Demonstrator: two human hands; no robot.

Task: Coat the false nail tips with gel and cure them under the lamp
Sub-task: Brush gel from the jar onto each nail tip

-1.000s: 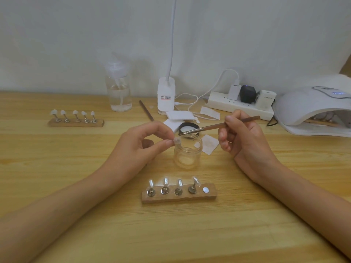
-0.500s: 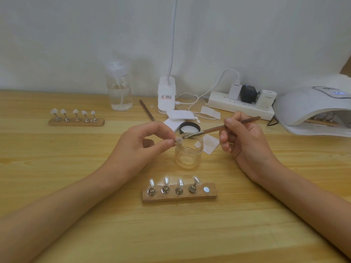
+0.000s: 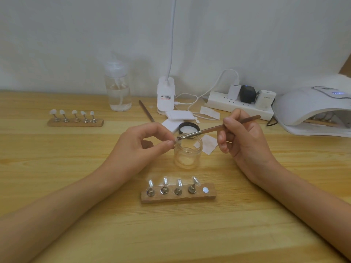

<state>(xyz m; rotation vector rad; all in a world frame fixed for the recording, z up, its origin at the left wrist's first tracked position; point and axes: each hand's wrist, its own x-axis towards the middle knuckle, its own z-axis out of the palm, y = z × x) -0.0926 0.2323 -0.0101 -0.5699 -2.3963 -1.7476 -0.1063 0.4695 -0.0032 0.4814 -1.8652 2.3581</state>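
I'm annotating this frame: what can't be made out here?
Head view:
Nail tip in the left hand: mostly hidden by the pinching fingertips.
Curing lamp interior: shadowed, cut by the right edge.
Gel on the brush bristles: too small.
Desk lamp head: cut off at the top edge.

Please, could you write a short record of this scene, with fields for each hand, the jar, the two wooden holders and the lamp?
left hand: pinches a small nail tip at the jar's rim
right hand: holds brush, bristles at the tip
jar: open, upright, between the hands; lid behind it
near holder: four tips, one spot bare
far holder: five tips, far left
lamp: far right
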